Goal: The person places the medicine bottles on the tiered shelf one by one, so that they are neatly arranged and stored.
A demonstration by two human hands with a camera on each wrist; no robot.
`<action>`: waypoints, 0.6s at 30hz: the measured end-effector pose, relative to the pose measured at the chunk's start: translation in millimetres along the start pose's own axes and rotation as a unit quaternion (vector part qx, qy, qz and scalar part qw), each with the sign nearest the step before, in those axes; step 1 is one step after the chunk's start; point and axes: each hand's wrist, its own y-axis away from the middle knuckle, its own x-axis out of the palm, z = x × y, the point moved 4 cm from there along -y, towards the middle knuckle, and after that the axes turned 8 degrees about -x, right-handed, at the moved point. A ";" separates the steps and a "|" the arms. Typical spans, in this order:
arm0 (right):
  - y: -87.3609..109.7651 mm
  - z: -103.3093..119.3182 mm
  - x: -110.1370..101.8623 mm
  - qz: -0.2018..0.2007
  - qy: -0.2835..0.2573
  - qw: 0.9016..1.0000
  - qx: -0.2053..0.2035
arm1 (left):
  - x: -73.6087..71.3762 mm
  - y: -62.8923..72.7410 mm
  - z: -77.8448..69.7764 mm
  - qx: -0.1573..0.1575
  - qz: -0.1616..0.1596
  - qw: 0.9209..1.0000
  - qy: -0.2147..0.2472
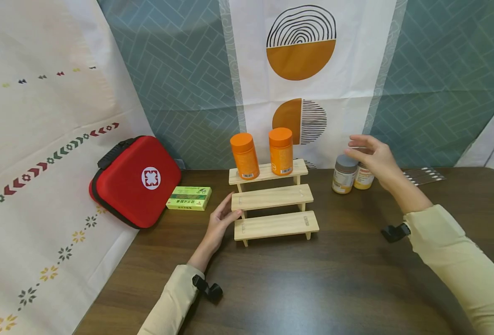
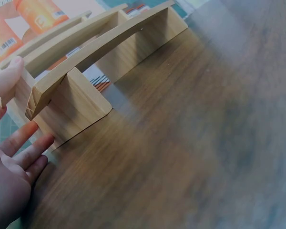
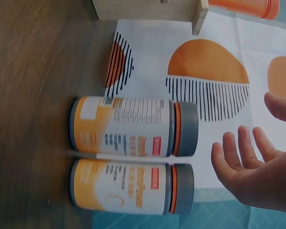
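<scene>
A three-tier wooden display rack (image 1: 272,197) stands on the table, with two orange bottles (image 1: 246,158) on its top tier. My left hand (image 1: 221,218) grips the rack's left end, its thumb (image 2: 12,76) at the middle tier and the lower fingers (image 2: 31,150) spread by the side support. To the right of the rack, two grey-capped bottles (image 3: 133,126) with white and yellow labels stand upright side by side. Just above their caps hovers my right hand (image 1: 374,156), fingers loosely bent and holding nothing; in the right wrist view a gap shows between fingertips and caps.
A red first-aid case (image 1: 139,181) leans at the back left, against the white cloth. Beside it lies a green and yellow box (image 1: 189,198). Thin cotton-swab-like sticks (image 1: 424,175) lie behind the right forearm. Patterned cloth (image 1: 179,83) hangs along the table's back edge.
</scene>
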 end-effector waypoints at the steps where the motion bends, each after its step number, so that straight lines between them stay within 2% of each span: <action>1: -0.4 -0.8 -1.5 0.000 0.001 1.000 0.000 | -0.4 0.3 0.2 -0.001 0.001 1.000 0.000; 18: 0.2 -19.7 -35.2 -0.050 0.017 0.999 -0.008 | -0.4 1.3 0.5 -0.004 0.004 1.000 0.009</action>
